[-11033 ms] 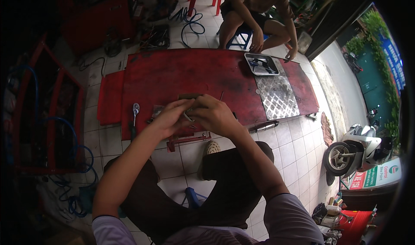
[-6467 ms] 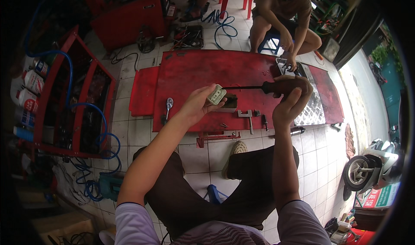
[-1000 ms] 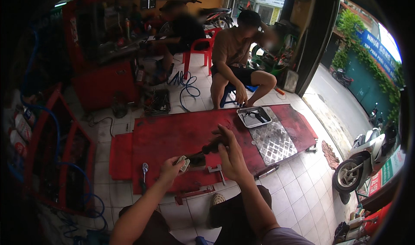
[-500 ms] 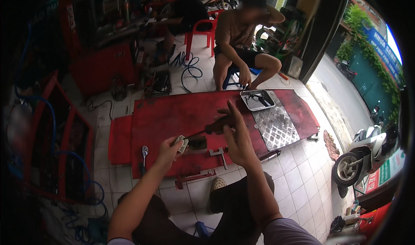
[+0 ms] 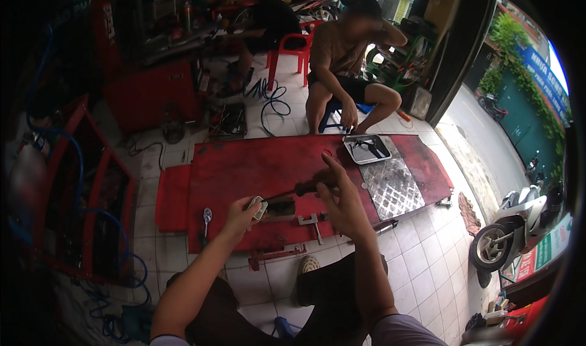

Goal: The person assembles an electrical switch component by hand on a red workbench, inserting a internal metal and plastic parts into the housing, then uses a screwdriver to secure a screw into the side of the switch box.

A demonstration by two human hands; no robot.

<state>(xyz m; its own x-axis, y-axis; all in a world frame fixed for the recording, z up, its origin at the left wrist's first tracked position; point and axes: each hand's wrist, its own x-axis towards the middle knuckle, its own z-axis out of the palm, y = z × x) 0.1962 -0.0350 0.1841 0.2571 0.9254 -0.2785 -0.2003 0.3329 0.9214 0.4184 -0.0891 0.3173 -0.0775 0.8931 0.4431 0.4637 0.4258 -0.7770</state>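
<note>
My left hand [image 5: 242, 216] pinches a small pale cream-coloured part [image 5: 259, 208] over the near edge of the red bench [image 5: 244, 160]. My right hand [image 5: 343, 207] is closed about a screwdriver [image 5: 305, 188] with a dark handle, its index finger stretched along the far side. The screwdriver's shaft points left, and its tip reaches the pale part. How the tip meets that part is too small to tell. Below the screwdriver, a metal clamp-like fitting [image 5: 310, 220] sits at the bench edge, beside a dark opening in the bench top.
A metal tray [image 5: 365, 159] with dark parts stands on the bench near a patterned metal plate [image 5: 397, 187]. A spoon-like tool [image 5: 207, 218] lies at left. Across the bench sits a person [image 5: 345, 59], one hand near the tray. A white scooter [image 5: 503, 230] stands at right.
The scene has shifted slightly downward and right in view. My right hand has turned a little around the screwdriver, its index finger lower; both hands keep their hold.
</note>
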